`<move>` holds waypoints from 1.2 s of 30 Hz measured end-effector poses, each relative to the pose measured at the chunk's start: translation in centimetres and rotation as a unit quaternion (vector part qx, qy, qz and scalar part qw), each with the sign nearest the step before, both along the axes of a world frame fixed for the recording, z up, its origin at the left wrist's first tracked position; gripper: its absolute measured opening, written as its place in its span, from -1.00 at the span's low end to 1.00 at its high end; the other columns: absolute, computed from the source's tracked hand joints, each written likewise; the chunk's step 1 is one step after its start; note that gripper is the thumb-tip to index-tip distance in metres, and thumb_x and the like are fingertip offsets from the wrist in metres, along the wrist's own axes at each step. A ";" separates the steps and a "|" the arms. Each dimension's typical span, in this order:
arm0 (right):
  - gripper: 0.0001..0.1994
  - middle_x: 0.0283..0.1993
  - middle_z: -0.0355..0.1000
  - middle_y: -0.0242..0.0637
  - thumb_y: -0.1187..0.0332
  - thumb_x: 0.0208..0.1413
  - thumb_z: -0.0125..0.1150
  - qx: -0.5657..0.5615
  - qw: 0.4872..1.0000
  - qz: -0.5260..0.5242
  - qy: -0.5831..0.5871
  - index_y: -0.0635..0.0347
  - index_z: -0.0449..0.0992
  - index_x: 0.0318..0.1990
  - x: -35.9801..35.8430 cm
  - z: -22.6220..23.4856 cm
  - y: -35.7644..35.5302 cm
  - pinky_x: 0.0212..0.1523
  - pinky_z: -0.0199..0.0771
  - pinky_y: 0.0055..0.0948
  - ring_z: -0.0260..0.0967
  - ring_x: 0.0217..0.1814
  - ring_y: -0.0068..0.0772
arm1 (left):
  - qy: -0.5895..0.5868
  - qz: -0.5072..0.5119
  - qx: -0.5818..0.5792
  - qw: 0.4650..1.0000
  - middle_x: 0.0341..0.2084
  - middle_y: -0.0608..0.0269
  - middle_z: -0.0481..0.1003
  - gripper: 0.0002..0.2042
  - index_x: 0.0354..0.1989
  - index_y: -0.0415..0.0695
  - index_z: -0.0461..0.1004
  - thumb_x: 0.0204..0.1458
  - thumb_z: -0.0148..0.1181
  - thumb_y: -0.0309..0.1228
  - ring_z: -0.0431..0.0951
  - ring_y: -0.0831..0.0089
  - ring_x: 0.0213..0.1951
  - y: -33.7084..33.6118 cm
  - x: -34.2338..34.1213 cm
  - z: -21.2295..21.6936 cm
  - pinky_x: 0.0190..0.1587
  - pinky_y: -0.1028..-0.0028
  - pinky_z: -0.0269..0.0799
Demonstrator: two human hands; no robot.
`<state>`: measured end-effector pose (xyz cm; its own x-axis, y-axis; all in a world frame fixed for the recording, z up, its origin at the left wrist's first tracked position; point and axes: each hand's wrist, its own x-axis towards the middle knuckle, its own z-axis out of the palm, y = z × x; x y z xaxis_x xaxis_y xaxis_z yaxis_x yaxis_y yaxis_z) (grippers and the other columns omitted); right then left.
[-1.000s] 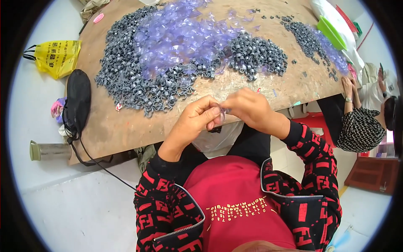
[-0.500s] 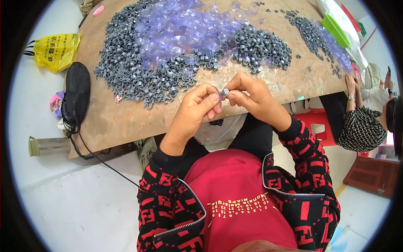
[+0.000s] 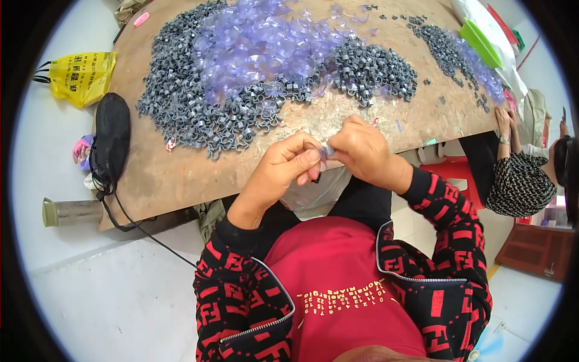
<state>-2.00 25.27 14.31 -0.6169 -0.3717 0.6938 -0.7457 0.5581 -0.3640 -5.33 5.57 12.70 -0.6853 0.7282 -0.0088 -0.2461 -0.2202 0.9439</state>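
Small grey clip piece sat pinched between the fingertips of both hands, left hand and right hand touching at the near edge of the counter; too small to tell its long axis or facing. Beyond the hands lay a heap of grey clips and clear violet suction cups. Far left of the hands sat a crumpled yellow plastic bag with dark print.

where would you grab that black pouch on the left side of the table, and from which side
Grip the black pouch across its narrow middle, coming from above. It lies flat and long on the wooden table, overhanging the left edge, with its cord trailing from the lower end.
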 end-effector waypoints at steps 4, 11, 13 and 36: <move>-0.70 -0.46 0.32 -0.30 0.49 -0.17 0.26 0.106 0.989 0.091 0.053 0.26 0.33 -0.24 -0.4 1.7 0.9 -0.43 0.27 -0.42 0.26 -0.52 -0.30 | -0.274 -0.203 0.195 0.920 -0.58 0.32 0.39 -0.84 -0.30 -0.21 0.36 0.11 0.01 -0.35 0.30 0.72 -0.59 -0.1 -0.3 -0.6 -0.55 0.69 0.18; -0.75 -0.36 0.34 -0.41 0.44 0.01 0.18 -0.227 0.884 0.074 -0.402 0.21 0.32 -0.16 0.3 1.2 0.0 -0.39 0.29 -0.63 0.26 -0.42 -0.64 | 0.154 0.074 -0.022 0.985 -0.54 0.34 0.40 -0.89 -0.28 -0.24 0.40 0.11 -0.01 -0.48 0.33 0.69 -0.56 0.5 -0.6 0.5 -0.49 0.67 0.27; -0.75 -0.38 0.31 -0.45 0.41 0.02 0.17 -0.338 0.771 0.142 -0.521 0.21 0.28 -0.16 -0.1 1.6 0.0 -0.39 0.21 -0.73 0.22 -0.40 -0.75 | 0.195 0.074 -0.036 0.977 -0.52 0.33 0.40 -0.88 -0.26 -0.24 0.40 0.11 -0.02 -0.47 0.33 0.69 -0.54 0.3 -0.7 0.7 -0.48 0.68 0.26; -0.75 -0.42 0.26 -0.47 0.27 0.10 0.11 -0.335 0.760 0.190 -0.524 0.18 0.21 -0.23 -0.3 -0.2 -0.2 -0.43 0.20 -0.72 0.19 -0.44 -0.73 | 0.201 0.057 -0.077 0.975 -0.57 0.37 0.37 -0.90 -0.31 -0.23 0.37 0.12 -0.05 -0.48 0.31 0.68 -0.56 -0.1 0.0 0.8 -0.51 0.68 0.22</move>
